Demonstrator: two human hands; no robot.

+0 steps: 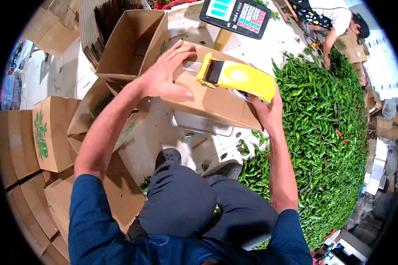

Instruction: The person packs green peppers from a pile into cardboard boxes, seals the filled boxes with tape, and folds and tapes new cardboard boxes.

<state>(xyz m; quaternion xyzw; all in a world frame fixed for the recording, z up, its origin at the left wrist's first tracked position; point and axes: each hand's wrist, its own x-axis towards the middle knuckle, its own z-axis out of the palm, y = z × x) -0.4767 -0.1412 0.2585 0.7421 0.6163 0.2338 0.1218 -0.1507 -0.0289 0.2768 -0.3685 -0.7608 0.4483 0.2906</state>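
Observation:
A closed cardboard box (pixel 212 99) sits on the metal platform (pixel 201 123) of a scale in front of me. My left hand (pixel 174 73) rests on the left end of its top, fingers spread and thumb apart. In my right hand (pixel 268 110) is a yellow tape dispenser (pixel 247 78), gripped at its right end above the box. A strip of clear tape (pixel 191 66) shows on the box between my left hand and the dispenser's head. The fingers of my right hand are partly hidden behind the dispenser.
The scale's display (pixel 234 17) stands beyond the box. A large heap of green peppers (pixel 318 145) covers the floor to the right. At left are an open carton (pixel 128 44) and stacked boxes (pixel 53 132). Another person (pixel 334 20) reaches toward the heap's far end.

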